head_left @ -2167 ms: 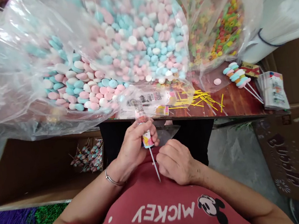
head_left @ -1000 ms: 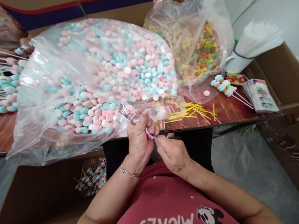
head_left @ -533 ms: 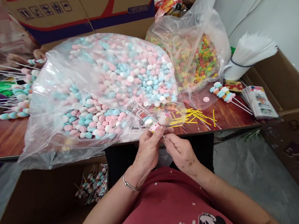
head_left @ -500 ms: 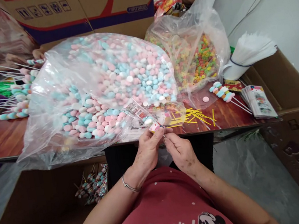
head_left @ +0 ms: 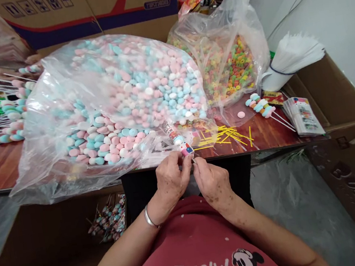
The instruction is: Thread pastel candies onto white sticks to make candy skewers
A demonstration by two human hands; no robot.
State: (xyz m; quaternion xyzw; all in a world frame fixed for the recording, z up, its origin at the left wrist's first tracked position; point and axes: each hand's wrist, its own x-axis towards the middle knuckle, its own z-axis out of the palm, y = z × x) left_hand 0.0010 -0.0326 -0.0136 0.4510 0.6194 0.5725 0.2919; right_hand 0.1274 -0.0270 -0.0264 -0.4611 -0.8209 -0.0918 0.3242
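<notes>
Just over the table's front edge, my left hand (head_left: 174, 175) is closed around the lower end of a candy skewer in a clear printed bag (head_left: 180, 143). Pale marshmallow-like candies show through the plastic, and the bag points away from me. My right hand (head_left: 213, 180) is pinched at the bag's gathered bottom, its fingertips almost meeting the left ones. What lies between those right fingertips is too small to make out. Yellow twist ties (head_left: 227, 137) are scattered right beside the bag. Pink, blue and white candies (head_left: 109, 142) spill from a large clear plastic sack (head_left: 50, 120) beyond my hands.
On the right are candy skewers (head_left: 261, 105), a stack of printed bags (head_left: 304, 117) and a white jug of sticks (head_left: 277, 77). A sack of ring candies (head_left: 240, 64) sits behind. Below left, a cardboard box (head_left: 48, 248) holds wrapped skewers (head_left: 110, 219). A co-worker handles skewers at far left.
The bagged skewer has turned to point more straight away from me. My left fingers have curled further round its lower end, while my right hand stays pinched beside it. The view has shifted slightly.
</notes>
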